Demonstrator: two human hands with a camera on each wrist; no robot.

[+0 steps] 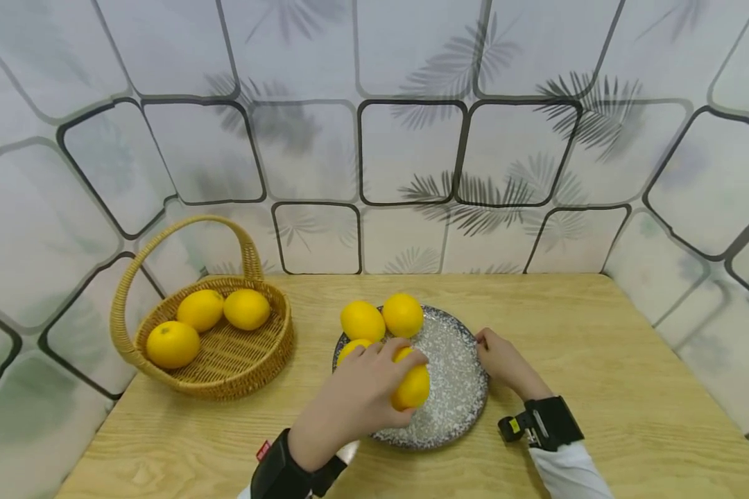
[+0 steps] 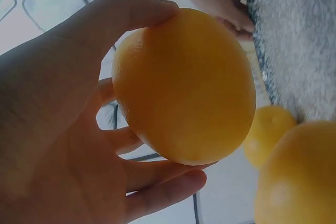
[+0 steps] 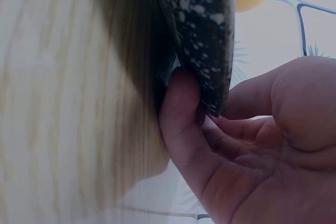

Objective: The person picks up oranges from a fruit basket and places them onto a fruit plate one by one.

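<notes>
My left hand grips a yellow-orange orange over the left part of a speckled grey plate. In the left wrist view, thumb and fingers curl around this orange. Two oranges sit at the plate's far-left rim, one of them this orange, the other this orange. Another orange is partly hidden behind my left hand. At the plate's right edge, my right hand pinches the rim. The right wrist view has the plate's dark rim between thumb and fingers.
A wicker basket with a tall arched handle stands on the left of the wooden table. It contains three oranges, such as this orange. Patterned wall covering rises behind the table and along its sides.
</notes>
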